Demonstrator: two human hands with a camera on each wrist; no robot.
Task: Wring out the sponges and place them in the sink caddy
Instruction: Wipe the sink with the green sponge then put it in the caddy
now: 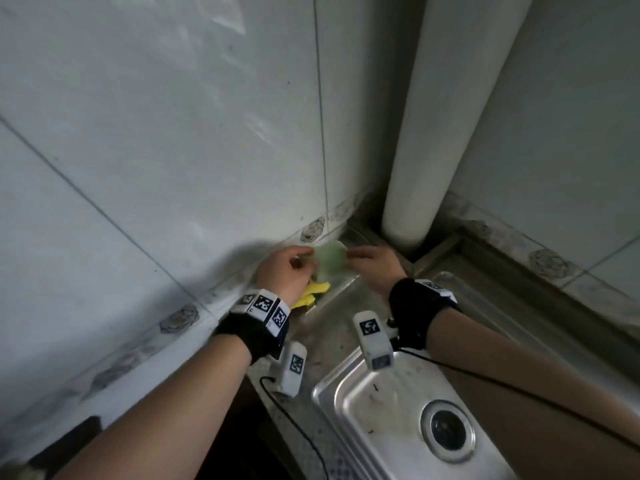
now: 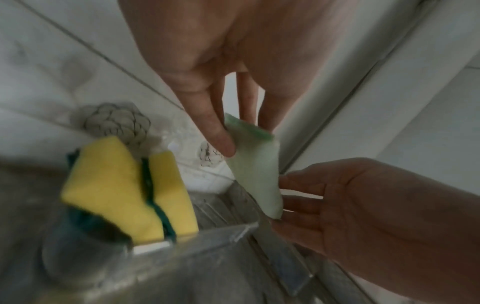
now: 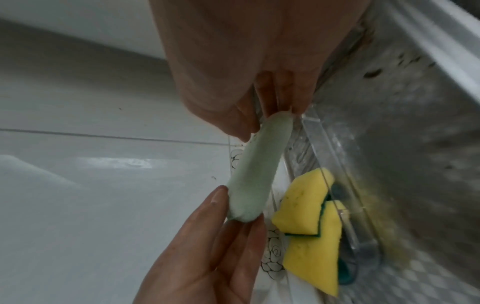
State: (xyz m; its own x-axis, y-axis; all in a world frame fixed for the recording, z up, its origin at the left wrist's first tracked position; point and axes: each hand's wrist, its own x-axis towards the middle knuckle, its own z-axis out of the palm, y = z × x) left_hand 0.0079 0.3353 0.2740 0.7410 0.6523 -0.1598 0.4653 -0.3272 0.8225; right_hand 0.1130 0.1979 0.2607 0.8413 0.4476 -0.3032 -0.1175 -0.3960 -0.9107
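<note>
A pale green sponge (image 1: 330, 259) hangs between both hands above the clear sink caddy (image 1: 341, 287), close to the tiled wall. My left hand (image 1: 306, 259) pinches one end of it between thumb and fingers (image 2: 221, 139). The other end is pinched by my right hand (image 1: 353, 254); in the right wrist view the sponge (image 3: 254, 168) looks squeezed into a narrow roll. Two yellow sponges with dark green scrub sides (image 1: 311, 294) stand tilted inside the caddy (image 2: 207, 234), below and beside the green one (image 2: 255, 168).
The steel sink (image 1: 349, 389) with its round drain (image 1: 446, 427) lies in front of the caddy. A thick white pipe (image 1: 433, 133) rises in the corner just right of my right hand. Tiled walls (image 1: 173, 133) close in on the left and back.
</note>
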